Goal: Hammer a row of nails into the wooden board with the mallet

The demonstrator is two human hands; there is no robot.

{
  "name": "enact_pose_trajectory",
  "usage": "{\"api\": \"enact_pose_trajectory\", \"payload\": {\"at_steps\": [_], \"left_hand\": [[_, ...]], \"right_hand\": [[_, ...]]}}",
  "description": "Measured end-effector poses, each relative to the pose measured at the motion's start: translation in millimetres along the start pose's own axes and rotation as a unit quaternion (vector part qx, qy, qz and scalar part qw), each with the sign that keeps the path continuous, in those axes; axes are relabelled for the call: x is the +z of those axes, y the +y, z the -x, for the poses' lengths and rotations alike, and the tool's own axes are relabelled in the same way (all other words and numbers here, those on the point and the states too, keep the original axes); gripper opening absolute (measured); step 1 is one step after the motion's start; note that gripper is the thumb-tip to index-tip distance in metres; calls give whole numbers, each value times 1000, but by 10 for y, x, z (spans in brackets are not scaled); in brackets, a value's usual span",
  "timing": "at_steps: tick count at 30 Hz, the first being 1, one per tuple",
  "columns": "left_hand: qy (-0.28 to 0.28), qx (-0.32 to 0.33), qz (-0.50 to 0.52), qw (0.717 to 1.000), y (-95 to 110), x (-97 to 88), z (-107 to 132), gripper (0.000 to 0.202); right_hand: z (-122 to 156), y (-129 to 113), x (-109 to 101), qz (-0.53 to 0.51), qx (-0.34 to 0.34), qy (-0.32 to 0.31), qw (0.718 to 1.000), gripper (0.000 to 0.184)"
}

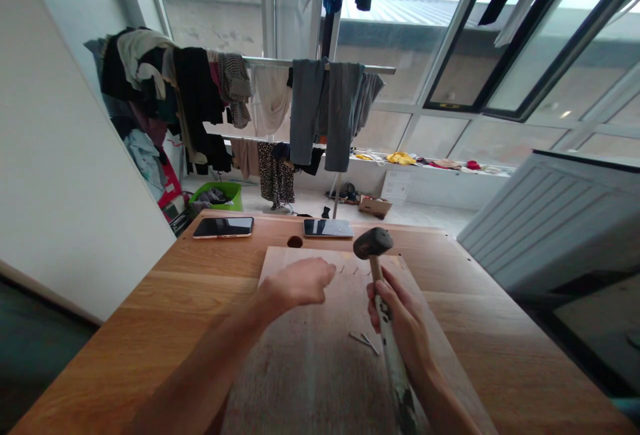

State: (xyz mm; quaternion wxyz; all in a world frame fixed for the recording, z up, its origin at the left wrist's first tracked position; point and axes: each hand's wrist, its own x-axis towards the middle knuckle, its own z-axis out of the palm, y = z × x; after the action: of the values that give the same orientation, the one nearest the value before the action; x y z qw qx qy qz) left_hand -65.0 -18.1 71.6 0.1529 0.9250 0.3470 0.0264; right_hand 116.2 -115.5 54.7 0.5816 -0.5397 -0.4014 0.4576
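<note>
My right hand (403, 311) is wrapped round the handle of a mallet (373, 243), its dark head up above the far end of a wooden board (310, 361). The worn handle runs down toward me along the board's right side. My left hand (303, 280) is closed in a pinch low over the far left part of the board; whatever its fingertips hold is hidden. Just right of those fingertips, several thin nails (355, 271) stick up from the board in a row. Two or more loose nails (365, 341) lie crossed on the board, left of the mallet handle.
The board lies on a wooden table (165, 301). Two phones, one at the left (223, 227) and one in the middle (327, 228), rest along its far edge near a round hole (295, 241). Beyond stand a laundry rack (320, 65) and a green basket (233, 196).
</note>
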Motion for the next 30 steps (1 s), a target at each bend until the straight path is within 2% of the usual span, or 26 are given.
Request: {"api": "enact_pose_trajectory", "payload": {"at_steps": [3, 6, 15, 22, 30], "left_hand": [[37, -37, 53, 997, -304, -44, -20, 29], [73, -29, 86, 993, -443, -31, -53, 29], [96, 11, 144, 985, -349, 22, -114, 29], [96, 8, 229, 969, -520, 180, -155, 31], [112, -7, 357, 927, -671, 293, -174, 22]], "right_hand": [[0, -7, 3, 5, -3, 0, 1000, 48], [-2, -7, 8, 12, -6, 0, 1000, 46], [11, 20, 54, 15, 3, -24, 1000, 55], [15, 77, 91, -7, 5, -56, 998, 56], [38, 215, 138, -28, 32, -113, 993, 66]]}}
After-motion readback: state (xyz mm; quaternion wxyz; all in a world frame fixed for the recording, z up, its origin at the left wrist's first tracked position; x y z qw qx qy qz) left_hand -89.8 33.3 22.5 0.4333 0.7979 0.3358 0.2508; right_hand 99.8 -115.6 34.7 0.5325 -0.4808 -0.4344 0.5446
